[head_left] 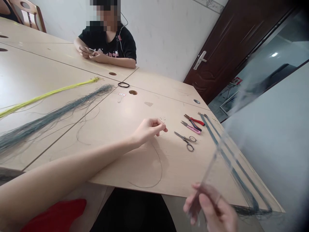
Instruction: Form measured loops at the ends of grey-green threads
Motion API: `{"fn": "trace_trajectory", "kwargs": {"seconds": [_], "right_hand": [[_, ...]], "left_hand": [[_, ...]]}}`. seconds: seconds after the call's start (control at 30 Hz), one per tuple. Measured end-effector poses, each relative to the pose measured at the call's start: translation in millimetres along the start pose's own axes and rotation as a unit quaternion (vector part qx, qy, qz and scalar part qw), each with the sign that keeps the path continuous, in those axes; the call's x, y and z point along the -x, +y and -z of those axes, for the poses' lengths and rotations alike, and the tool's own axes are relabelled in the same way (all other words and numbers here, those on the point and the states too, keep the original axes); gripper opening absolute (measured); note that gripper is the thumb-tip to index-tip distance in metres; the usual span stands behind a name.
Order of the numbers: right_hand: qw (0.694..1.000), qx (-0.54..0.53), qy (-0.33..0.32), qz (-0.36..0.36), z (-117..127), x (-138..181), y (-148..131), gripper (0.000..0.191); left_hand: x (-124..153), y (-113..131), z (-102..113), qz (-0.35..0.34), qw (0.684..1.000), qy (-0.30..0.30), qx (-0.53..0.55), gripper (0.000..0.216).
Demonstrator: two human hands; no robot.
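Observation:
Above the middle of the table, my left hand (151,130) pinches a thin dark cord (162,167) between thumb and fingertips. The cord's tail curves down over the tabletop towards the near edge. At the lower right, my right hand (212,206) is closed around the lower end of a long transparent ruler (213,158). The ruler slants up to the right and is blurred by motion. To the right of my left hand lie scissors (185,139), pink-handled thread snips (191,127) and red-and-black pliers (194,121).
On the left lie a grey-green cord bundle (60,111) and a yellow cord bundle (48,97). More dark cords (222,151) run along the right edge. A black hair tie (123,84) rests near the table hole (133,92). Another person (108,45) sits across the table.

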State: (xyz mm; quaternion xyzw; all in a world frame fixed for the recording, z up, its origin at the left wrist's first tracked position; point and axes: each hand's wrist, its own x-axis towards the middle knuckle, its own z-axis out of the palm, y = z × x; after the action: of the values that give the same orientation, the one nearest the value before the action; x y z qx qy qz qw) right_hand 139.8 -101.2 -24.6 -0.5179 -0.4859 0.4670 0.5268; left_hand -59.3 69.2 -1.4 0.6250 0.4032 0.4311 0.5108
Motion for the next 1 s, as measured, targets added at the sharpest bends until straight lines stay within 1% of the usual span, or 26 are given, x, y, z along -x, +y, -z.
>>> {"fn": "trace_trajectory", "kwargs": {"seconds": [0.03, 0.07, 0.13, 0.2, 0.23, 0.27, 0.3, 0.33, 0.43, 0.47, 0.53, 0.6, 0.67, 0.73, 0.8, 0.87, 1.0], "right_hand": [[0.998, -0.011, -0.032, 0.047, 3.1, -11.4, -9.3, 0.014], [0.992, -0.022, -0.091, 0.079, 5.6, -24.2, -19.2, 0.012], [0.981, -0.046, -0.167, 0.090, 6.7, -51.9, -39.3, 0.007], [0.970, -0.046, -0.217, 0.098, 0.4, -78.6, -56.4, 0.011], [0.967, -0.050, -0.218, 0.119, -5.0, -90.7, -62.5, 0.010], [0.967, -0.054, -0.204, 0.140, -11.2, -101.8, -66.5, 0.008], [0.962, -0.061, -0.215, 0.158, -17.5, -111.6, -68.0, 0.008], [0.954, -0.075, -0.232, 0.175, -23.0, -120.0, -67.3, 0.009], [0.948, -0.111, -0.209, 0.213, -30.8, -135.7, -54.6, 0.016], [0.948, -0.118, -0.202, 0.215, -30.0, -137.8, -48.9, 0.020], [0.948, -0.126, -0.209, 0.203, -24.8, -139.1, -39.7, 0.023], [0.946, -0.129, -0.223, 0.198, -18.2, -138.8, -36.3, 0.019], [0.944, -0.123, -0.218, 0.214, -13.3, -139.3, -38.7, 0.015], [0.945, -0.115, -0.211, 0.222, -11.3, -140.6, -43.3, 0.018], [0.948, -0.117, -0.211, 0.208, -11.2, -141.6, -46.3, 0.020], [0.947, -0.129, -0.227, 0.189, -12.0, -141.3, -46.2, 0.017], [0.935, -0.158, -0.278, 0.155, -14.9, -137.8, -42.5, 0.016]], "left_hand": [[1.5, 2.2, -1.0, -0.007, 1.000, 0.000, 0.003, 0.018], [3.4, 4.7, -2.2, -0.013, 1.000, 0.000, 0.006, 0.017], [7.6, 10.1, -5.0, -0.024, 1.000, -0.006, 0.010, 0.016], [11.5, 14.2, -7.4, -0.033, 0.999, -0.018, 0.012, 0.015], [13.1, 15.3, -8.4, -0.038, 0.999, -0.023, 0.011, 0.015], [14.2, 15.8, -9.0, -0.043, 0.999, -0.027, 0.008, 0.015], [14.8, 15.7, -9.3, -0.047, 0.999, -0.028, 0.002, 0.014], [15.0, 15.2, -9.4, -0.048, 0.998, -0.026, -0.003, 0.014], [14.1, 12.7, -9.1, -0.032, 0.999, -0.014, -0.006, 0.015], [13.7, 12.2, -9.2, -0.025, 1.000, -0.011, 0.000, 0.015], [13.5, 12.2, -10.0, -0.017, 1.000, -0.007, 0.017, 0.015], [14.2, 13.5, -11.6, -0.015, 0.999, -0.008, 0.036, 0.014], [15.7, 15.3, -13.4, -0.016, 0.998, -0.010, 0.060, 0.014], [17.6, 17.2, -14.9, -0.009, 0.997, -0.014, 0.079, 0.015], [19.5, 18.5, -15.9, -0.001, 0.995, -0.021, 0.093, 0.015], [20.9, 19.2, -16.5, 0.002, 0.994, -0.033, 0.106, 0.014], [21.6, 19.9, -17.3, -0.004, 0.990, -0.046, 0.131, 0.011]]}}
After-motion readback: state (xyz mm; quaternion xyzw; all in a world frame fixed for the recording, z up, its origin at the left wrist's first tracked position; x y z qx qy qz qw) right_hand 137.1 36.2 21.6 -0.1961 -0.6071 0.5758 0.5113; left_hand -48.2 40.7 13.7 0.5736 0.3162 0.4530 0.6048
